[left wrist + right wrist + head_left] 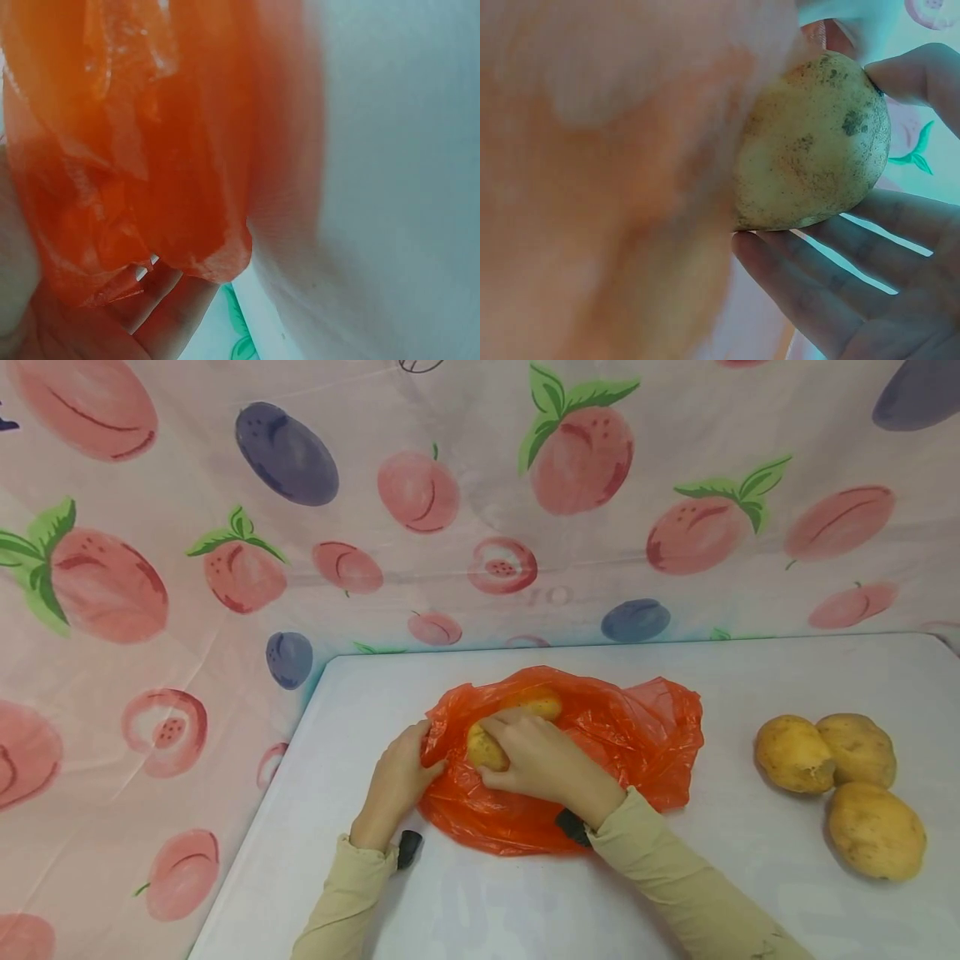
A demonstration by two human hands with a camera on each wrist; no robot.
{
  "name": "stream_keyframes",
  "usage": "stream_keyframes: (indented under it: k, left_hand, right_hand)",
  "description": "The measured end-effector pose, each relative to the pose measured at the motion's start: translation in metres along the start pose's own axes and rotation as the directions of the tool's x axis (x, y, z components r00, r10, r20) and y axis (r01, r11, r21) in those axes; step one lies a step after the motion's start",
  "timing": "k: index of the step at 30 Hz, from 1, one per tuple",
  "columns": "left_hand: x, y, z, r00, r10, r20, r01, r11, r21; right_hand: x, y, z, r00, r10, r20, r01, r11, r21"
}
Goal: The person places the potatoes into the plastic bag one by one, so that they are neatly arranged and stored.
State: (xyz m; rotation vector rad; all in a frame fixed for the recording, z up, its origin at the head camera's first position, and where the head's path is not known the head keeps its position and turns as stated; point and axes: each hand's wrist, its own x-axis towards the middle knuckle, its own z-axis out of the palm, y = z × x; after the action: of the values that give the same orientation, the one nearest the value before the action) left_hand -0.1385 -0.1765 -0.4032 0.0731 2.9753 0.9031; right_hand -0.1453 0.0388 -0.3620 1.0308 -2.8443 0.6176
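An orange-red plastic bag (645, 747) lies crumpled on the table with its mouth spread. My left hand (396, 781) holds the bag's left edge between thumb and fingers; in the left wrist view the orange film (180, 195) covers part of those fingers. Over the bag, my right hand (543, 760) grips a yellow potato (486, 752). Up close in the right wrist view, that potato (817, 142) shows dark specks, with the thumb on one side and the fingers along the other. Another potato (543, 702) sits in the bag just beyond the right hand, partly hidden.
Three loose potatoes (862, 750) lie grouped on the white table (510, 910) at the right. A fruit-print cloth (450, 585) hangs behind the table and along its left side. Dark wrist-worn pieces (408, 849) show by both sleeves.
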Motion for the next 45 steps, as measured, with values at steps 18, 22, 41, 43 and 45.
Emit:
stream_keyframes:
  k: [18,22,41,43,45]
  left_hand:
    - [0.0,0.001,0.002,1.0,0.009,0.0,-0.009,1.0,0.013]
    - [0.001,0.001,0.003,1.0,0.011,0.001,-0.011,1.0,0.017]
    - [-0.002,-0.001,0.001,1.0,0.026,0.006,-0.026,0.999,0.021]
    - [-0.002,0.0,0.001,1.0,0.022,0.005,-0.022,1.0,0.014]
    - [-0.002,0.0,0.001,1.0,0.022,0.002,-0.022,1.0,0.012]
  right_hand:
    - [0.013,-0.007,0.018,1.0,0.007,-0.004,-0.007,0.997,-0.08]
    - [0.014,-0.008,0.021,1.0,0.02,-0.022,-0.022,0.995,-0.097]
    - [0.027,-0.016,0.035,0.992,0.106,-0.071,-0.114,0.986,-0.12]
    - [0.027,-0.016,0.036,0.991,0.109,-0.079,-0.118,0.985,-0.125]
    - [0.028,-0.015,0.037,0.99,0.106,-0.091,-0.118,0.983,-0.139]
